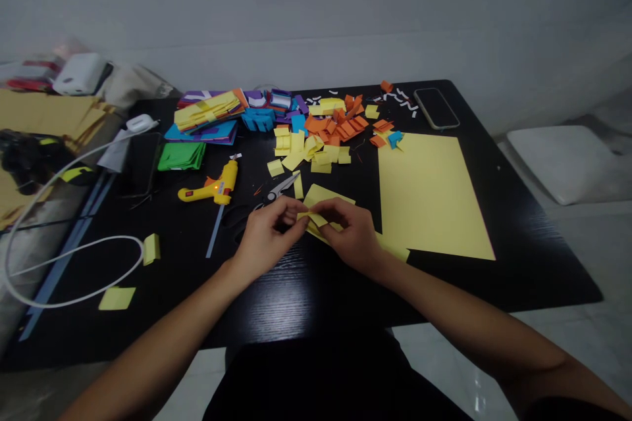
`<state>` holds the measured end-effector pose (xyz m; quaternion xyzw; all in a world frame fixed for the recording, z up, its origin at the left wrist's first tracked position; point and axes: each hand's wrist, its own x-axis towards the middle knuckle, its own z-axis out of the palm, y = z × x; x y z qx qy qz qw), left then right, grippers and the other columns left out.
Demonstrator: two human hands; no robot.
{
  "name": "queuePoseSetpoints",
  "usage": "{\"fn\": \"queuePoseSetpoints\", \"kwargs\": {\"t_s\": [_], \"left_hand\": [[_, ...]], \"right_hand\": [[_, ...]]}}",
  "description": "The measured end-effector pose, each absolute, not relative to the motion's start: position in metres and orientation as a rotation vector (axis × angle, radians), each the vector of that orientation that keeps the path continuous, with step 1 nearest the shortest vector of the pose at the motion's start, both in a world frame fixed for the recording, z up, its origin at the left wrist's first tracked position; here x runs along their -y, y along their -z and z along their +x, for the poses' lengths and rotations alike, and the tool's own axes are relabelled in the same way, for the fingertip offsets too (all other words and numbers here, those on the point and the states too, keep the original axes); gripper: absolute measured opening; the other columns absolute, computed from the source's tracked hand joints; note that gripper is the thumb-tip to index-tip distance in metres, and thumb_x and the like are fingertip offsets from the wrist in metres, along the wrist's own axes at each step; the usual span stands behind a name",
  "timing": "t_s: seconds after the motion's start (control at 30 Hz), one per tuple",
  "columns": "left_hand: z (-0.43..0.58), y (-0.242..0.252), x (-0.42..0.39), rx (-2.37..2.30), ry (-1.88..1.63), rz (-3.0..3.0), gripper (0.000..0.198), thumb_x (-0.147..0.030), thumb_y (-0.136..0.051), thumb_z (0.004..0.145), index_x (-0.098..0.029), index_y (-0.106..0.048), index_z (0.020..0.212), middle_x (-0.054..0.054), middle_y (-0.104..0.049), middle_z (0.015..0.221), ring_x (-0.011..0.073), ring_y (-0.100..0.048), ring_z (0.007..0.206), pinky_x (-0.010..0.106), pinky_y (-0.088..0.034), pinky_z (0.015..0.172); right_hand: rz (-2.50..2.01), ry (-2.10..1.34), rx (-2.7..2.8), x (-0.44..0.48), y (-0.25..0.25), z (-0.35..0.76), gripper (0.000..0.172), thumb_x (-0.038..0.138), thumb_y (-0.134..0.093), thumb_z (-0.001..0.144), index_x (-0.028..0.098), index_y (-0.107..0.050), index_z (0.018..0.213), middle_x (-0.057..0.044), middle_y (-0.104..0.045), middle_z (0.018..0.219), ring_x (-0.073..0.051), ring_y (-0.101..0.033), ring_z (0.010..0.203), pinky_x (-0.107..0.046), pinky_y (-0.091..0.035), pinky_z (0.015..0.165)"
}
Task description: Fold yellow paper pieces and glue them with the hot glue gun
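Observation:
My left hand (pixel 266 233) and my right hand (pixel 348 233) meet over the middle of the black table (pixel 306 289). Both pinch a small yellow paper piece (pixel 316 219), fingers curled around its folded edge. Under the hands lies another yellow paper piece (pixel 326 196). Scissors (pixel 279 191) rest just beyond my left hand. A yellow glue gun (pixel 212 189) with an orange light lies further left.
A large yellow sheet (pixel 429 194) lies right of my hands. Heaps of cut yellow (pixel 309 151), orange (pixel 340 125), blue and purple paper fill the far side, beside a green stack (pixel 182 155). A phone (pixel 436 108) lies far right. A white cable (pixel 74 256) loops at left.

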<state>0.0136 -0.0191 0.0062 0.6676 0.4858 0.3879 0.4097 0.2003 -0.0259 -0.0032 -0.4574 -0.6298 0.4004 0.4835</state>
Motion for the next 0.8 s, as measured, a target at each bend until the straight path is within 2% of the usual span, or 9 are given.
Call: {"fn": "queuePoseSetpoints", "kwargs": {"t_s": [0.17,0.27,0.5,0.63,0.8], "left_hand": [[0.0154,-0.0087,0.0178,-1.184,-0.986,1.556,0.015,-0.028,-0.074,0.086,-0.017,-0.073,0.097,0.001,-0.069,0.077,0.0125,-0.066,0.07,0.023,-0.053,0.064],[0.0154,-0.0088,0.0173,-1.178,-0.968,1.498,0.017,-0.029,-0.075,0.086,-0.017,-0.075,0.097,0.002,-0.071,0.078,0.0133,-0.067,0.071,0.024,-0.054,0.066],[0.0126,-0.0076,0.0169,-1.188,-0.939,1.53,0.016,-0.03,-0.075,0.087,-0.019,-0.076,0.099,0.003,-0.077,0.082,0.0157,-0.073,0.074,0.026,-0.058,0.069],[0.0097,-0.0064,0.0163,-1.183,-0.924,1.635,0.013,-0.03,-0.072,0.092,-0.022,-0.076,0.102,0.002,-0.08,0.09,0.0163,-0.076,0.083,0.026,-0.059,0.077],[0.0078,-0.0065,0.0172,-1.184,-0.907,1.747,0.013,-0.03,-0.069,0.096,-0.022,-0.073,0.106,0.002,-0.08,0.093,0.0167,-0.077,0.085,0.026,-0.059,0.077]], "right_hand": [[-1.122,-0.968,1.552,0.026,0.0022,0.2014,0.01,0.015,-0.069,0.084,0.02,-0.073,0.092,-0.004,-0.08,0.09,-0.018,-0.078,0.079,-0.029,-0.064,0.077],[-1.123,-0.842,1.623,0.0256,0.0024,0.2027,0.01,0.014,-0.07,0.084,0.02,-0.074,0.091,-0.004,-0.08,0.087,-0.018,-0.077,0.077,-0.029,-0.064,0.075],[-0.968,-0.498,1.848,0.0251,0.005,0.2065,0.023,0.007,-0.061,0.087,0.022,-0.074,0.097,-0.005,-0.079,0.099,-0.019,-0.077,0.092,-0.032,-0.063,0.086],[-0.968,-0.487,1.871,0.0244,0.006,0.2079,0.027,0.004,-0.061,0.087,0.023,-0.076,0.099,-0.005,-0.079,0.101,-0.019,-0.076,0.095,-0.032,-0.063,0.089],[-0.993,-0.53,1.847,0.0227,0.0065,0.2089,0.028,0.003,-0.06,0.086,0.021,-0.076,0.099,-0.006,-0.079,0.102,-0.019,-0.076,0.096,-0.032,-0.062,0.09]]}}
